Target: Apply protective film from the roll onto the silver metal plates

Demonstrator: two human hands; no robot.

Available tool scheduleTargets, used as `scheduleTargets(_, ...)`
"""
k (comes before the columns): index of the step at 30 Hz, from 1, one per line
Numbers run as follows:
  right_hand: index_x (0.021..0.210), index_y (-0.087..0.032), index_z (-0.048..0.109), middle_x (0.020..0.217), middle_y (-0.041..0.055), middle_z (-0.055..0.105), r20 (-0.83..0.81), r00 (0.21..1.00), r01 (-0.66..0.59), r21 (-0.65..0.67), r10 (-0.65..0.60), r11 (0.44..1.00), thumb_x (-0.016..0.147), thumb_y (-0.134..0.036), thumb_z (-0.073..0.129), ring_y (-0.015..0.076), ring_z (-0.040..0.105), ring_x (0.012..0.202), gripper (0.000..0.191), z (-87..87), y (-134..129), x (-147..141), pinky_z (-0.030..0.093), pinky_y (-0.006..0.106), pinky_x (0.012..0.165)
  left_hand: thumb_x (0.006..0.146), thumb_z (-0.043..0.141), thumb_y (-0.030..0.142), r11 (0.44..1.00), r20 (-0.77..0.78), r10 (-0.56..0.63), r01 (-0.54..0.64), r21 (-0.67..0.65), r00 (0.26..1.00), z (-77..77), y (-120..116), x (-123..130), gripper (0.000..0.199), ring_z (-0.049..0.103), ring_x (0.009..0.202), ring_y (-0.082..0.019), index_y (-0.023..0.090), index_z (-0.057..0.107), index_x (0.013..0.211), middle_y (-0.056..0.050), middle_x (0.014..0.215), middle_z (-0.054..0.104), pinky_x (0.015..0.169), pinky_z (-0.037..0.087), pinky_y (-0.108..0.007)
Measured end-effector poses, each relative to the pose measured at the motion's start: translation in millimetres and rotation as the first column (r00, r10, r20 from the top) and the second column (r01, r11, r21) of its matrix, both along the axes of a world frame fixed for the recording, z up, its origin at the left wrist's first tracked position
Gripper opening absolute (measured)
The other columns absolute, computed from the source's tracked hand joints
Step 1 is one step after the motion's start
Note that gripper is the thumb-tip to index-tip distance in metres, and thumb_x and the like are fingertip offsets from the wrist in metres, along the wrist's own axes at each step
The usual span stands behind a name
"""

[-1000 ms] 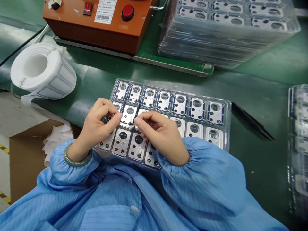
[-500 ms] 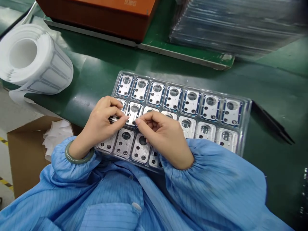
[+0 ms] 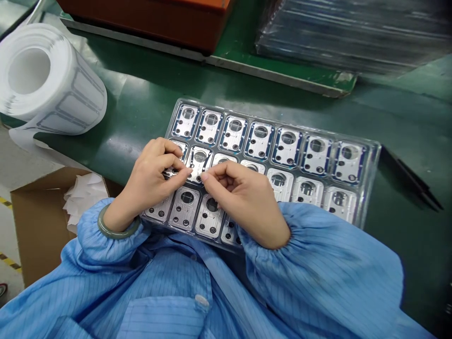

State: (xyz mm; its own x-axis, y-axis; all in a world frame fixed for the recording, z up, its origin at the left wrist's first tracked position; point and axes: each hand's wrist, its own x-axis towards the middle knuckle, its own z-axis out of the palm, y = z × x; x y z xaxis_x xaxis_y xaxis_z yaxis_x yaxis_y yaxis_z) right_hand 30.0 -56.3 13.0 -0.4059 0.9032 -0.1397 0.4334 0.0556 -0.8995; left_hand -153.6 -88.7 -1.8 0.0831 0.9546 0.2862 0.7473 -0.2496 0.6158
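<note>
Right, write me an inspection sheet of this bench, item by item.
Surface: green bench mat.
Job's things: clear plastic tray of metal plates.
Clutter: label roll, stacked trays, black tweezers.
Grippers: left hand pinches a small metal part; right hand has its fingertips at a plate.
Cables: black cable, top-left corner.
Surroundings: cardboard box, white paper, striped floor tape.

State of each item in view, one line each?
Left hand: pinching a small metal piece above the tray.
Right hand: fingertip against a metal plate.
Clear plastic tray: flat on green bench mat, holding rows of plates.
Label roll: on its side, end unspooled.
Tray stack: piled, cut off by frame.
Black tweezers: lying beside tray.
Cardboard box: open, white paper inside.
</note>
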Motion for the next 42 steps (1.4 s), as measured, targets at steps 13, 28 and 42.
scheduleTargets(13,0.074,-0.017,0.064,0.067,0.0019,0.064,0.02,1.0,-0.004,0.011,0.004,1.0,0.083,-0.024,0.061,0.0125,0.057,0.058,0.012,0.2,0.0,-0.8,0.043,0.024,0.05,0.081,0.064,0.022,1.0,-0.034,-0.007,0.007,0.011,0.999,-0.3,0.6,0.7,0.009,0.058,0.091,-0.017,0.019,0.061,0.073,-0.003,0.091,0.061,0.084,0.045,-0.037)
scheduleTargets(28,0.078,-0.019,0.065,0.068,0.0016,0.063,0.156,0.983,-0.134,0.267,0.094,0.954,0.087,-0.021,0.057,0.0142,0.058,0.063,0.013,1.0,-2.3,1.4,0.041,0.027,0.056,0.084,0.062,0.026,0.995,-0.131,-0.097,0.1,0.016,0.987,-1.5,-0.6,-6.4,0.008,0.055,0.095,-0.02,0.02,0.061,0.079,-0.005,0.099,0.062,0.086,0.044,-0.039)
scheduleTargets(42,0.079,-0.021,0.064,0.071,0.0018,0.064,0.242,0.964,-0.185,0.309,0.111,0.933,0.089,-0.024,0.054,0.0157,0.059,0.066,0.015,-1.3,-1.3,4.9,0.039,0.028,0.057,0.084,0.061,0.026,0.995,-0.141,-0.098,0.1,0.005,0.985,-1.6,-1.3,-5.0,0.007,0.054,0.096,-0.02,0.02,0.06,0.08,-0.005,0.1,0.061,0.086,0.044,-0.039)
